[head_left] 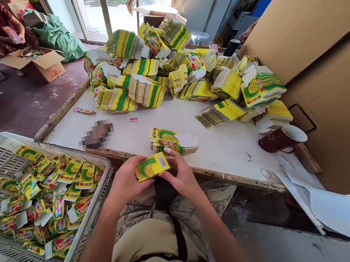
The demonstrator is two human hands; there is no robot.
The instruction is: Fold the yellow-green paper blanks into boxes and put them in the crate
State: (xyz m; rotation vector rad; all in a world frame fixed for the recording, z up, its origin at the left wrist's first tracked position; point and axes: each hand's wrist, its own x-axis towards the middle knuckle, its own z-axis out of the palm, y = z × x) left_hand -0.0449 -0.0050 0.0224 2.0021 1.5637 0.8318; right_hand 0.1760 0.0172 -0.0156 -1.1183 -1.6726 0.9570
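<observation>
A small yellow and green printed carton (152,166) is held over my lap, just off the table's front edge. My left hand (131,177) grips its left end, with fingers along the top and thumb below. At the carton's right end is my right hand (182,174), its index finger by the upper corner and its thumb by the lower edge. Right behind my hands, a short stack of flat, unfolded cartons (168,141) lies on the white table (121,136), white flaps pointing right.
Bundles of flat cartons (146,82) are heaped across the table's back. A white plastic basket (106,165) with many folded cartons stands at left. A maroon mug (274,140) lies tipped near large cardboard (342,119) at right. A person (0,26) works by an open box (51,64).
</observation>
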